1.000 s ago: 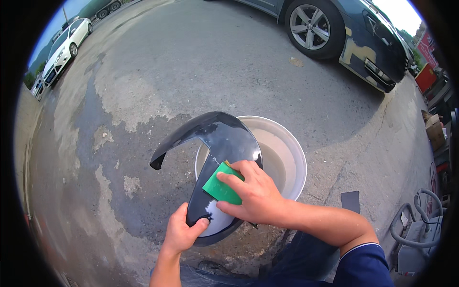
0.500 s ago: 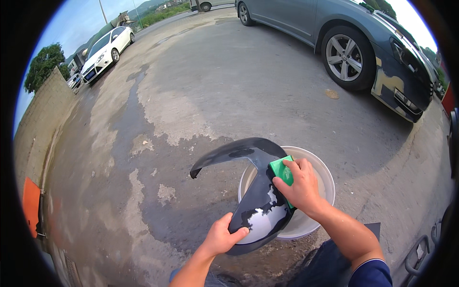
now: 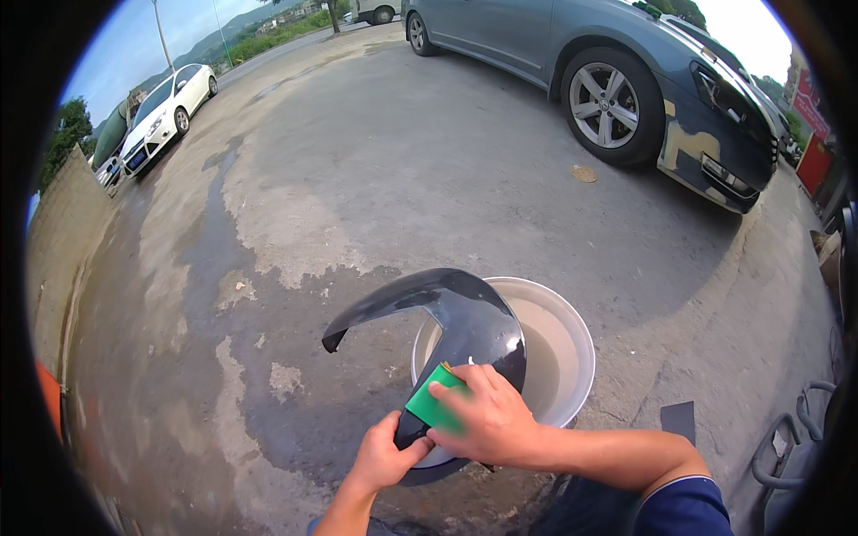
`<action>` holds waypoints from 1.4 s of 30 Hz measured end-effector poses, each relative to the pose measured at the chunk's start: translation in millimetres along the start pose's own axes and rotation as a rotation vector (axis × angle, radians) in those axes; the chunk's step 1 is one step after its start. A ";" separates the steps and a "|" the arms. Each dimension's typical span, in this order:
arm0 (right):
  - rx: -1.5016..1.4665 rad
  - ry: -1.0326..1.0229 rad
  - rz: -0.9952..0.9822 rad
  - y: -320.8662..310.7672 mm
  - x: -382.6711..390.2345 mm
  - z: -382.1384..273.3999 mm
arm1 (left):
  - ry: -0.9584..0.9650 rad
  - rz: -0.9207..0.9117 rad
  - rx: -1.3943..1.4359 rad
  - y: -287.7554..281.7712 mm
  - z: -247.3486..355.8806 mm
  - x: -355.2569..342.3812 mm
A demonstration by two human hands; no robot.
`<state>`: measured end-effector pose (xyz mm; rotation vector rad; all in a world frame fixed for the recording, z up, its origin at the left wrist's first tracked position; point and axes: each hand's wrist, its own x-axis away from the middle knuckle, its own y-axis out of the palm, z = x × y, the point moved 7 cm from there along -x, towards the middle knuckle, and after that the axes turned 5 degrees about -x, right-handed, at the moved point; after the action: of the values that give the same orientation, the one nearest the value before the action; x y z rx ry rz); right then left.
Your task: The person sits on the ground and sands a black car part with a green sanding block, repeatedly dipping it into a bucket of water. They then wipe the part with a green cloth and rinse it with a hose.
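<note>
A glossy black curved panel (image 3: 474,326), shaped like a car fender with a hooked arm at the far left, leans over a pale round tub (image 3: 585,357). The thumb and fingers of my left hand (image 3: 380,457) clamp the panel's near left edge. In my right hand (image 3: 499,420) is a green sanding block (image 3: 427,400), held against the lower part of the panel close to my left thumb. Part of the block and the panel's near end are hidden by the hands. Cloudy beige water shows inside the tub.
Ahead on the right stands a grey-blue car (image 3: 500,40) with a filler-patched bumper. A white car (image 3: 161,116) is parked far left beside a wall (image 3: 67,232). On the ground at right lie a dark rectangular sheet (image 3: 678,420) and a grey object with loop handles (image 3: 776,456).
My right hand has slid the green block from the panel's right edge down and left, close to my left hand. The head view has shifted slightly.
</note>
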<state>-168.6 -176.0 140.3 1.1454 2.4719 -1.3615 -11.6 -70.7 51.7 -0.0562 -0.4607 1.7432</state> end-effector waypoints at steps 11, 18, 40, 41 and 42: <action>0.008 -0.014 -0.002 0.5 4.8 -6.0 | -0.019 0.005 0.023 -2.4 6.9 3.0; 0.165 0.274 0.188 -32.8 -8.1 69.2 | 0.040 0.008 0.020 -2.2 9.4 0.2; 0.091 0.159 0.123 -16.9 1.2 29.4 | 0.014 0.018 0.014 -1.8 15.4 2.5; 0.018 0.019 0.043 -3.8 7.3 0.4 | 0.010 0.026 0.025 -1.3 13.5 2.1; -0.039 0.012 0.002 0.9 7.3 0.4 | 0.004 0.033 0.032 -2.2 10.8 3.0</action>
<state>-173.3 -171.9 136.4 1.1506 2.4937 -1.3035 -13.3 -70.5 63.0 -0.0446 -0.4306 1.7826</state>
